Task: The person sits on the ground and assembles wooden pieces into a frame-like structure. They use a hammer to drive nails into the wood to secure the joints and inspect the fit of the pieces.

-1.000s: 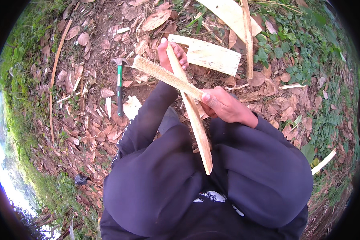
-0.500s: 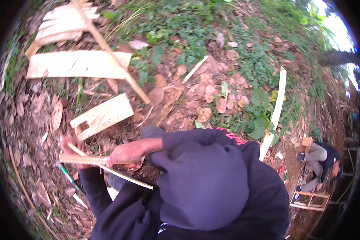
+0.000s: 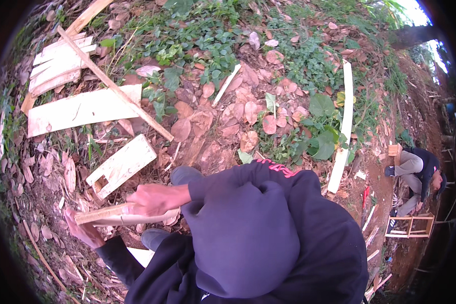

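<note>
A pale wooden board (image 3: 104, 215) is held tilted, narrow edge up, low at the left in front of my body. My right hand (image 3: 154, 199) is closed over its upper edge near the right end. At the board's left end, my left hand (image 3: 83, 229) supports it from behind and below, its fingers partly hidden by the wood. Just beyond lies a wooden piece with a rectangular notch (image 3: 124, 164), flat on dry leaves. The lower side of the held board is partly covered by my right hand and sleeve.
Farther left lie a wide plank (image 3: 83, 111), stacked boards (image 3: 61, 63) and a long stick (image 3: 116, 91) across the plank. A long pale strip (image 3: 343, 126) lies at right. Far right, another person (image 3: 415, 172) bends beside a wooden frame (image 3: 409, 226).
A thin strip crossed the board in my hands before; that crossing no longer shows. The board now tilts up to the right. The green-handled tool beside my left arm is out of sight.
</note>
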Available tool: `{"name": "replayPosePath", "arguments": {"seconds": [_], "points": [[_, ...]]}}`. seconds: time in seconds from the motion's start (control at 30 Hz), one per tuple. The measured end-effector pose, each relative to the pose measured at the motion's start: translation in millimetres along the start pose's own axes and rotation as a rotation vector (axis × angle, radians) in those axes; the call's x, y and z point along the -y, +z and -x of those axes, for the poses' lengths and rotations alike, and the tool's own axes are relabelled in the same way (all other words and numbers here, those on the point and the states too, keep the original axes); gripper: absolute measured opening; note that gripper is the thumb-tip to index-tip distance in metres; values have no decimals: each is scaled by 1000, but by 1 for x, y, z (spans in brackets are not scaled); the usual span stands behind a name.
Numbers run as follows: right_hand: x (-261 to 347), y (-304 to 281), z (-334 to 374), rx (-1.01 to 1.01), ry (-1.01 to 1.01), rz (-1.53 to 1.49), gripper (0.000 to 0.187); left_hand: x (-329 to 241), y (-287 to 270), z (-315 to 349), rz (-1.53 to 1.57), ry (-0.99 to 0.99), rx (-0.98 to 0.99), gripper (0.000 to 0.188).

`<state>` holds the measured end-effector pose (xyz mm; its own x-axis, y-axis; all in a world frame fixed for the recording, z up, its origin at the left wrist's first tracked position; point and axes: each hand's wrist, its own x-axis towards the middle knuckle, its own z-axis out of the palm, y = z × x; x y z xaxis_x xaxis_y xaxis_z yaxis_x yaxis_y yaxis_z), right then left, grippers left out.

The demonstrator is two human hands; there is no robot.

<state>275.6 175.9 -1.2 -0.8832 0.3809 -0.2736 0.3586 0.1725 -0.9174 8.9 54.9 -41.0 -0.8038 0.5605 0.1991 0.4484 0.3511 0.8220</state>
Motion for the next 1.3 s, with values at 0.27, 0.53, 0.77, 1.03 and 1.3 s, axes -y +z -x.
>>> {"name": "replayPosePath", "arguments": {"seconds": [0.27,0.53,0.77,1.03,1.3], "points": [[34,-63,5,-19,-182,607,52,-113,-73,3,-85,227,600,76],[45,-67,-10,-154,-342,827,48,-121,-22,41,-547,532,542,46],[39,-112,-10,52,-116,392,52,-105,-20,31,-505,660,507,40],[-13,-89,-48,-50,-29,251,79,-120,2,42,-407,834,641,27],[-68,-50,-36,23,240,235,73,-170,-90,-21,93,545,283,55]]}}
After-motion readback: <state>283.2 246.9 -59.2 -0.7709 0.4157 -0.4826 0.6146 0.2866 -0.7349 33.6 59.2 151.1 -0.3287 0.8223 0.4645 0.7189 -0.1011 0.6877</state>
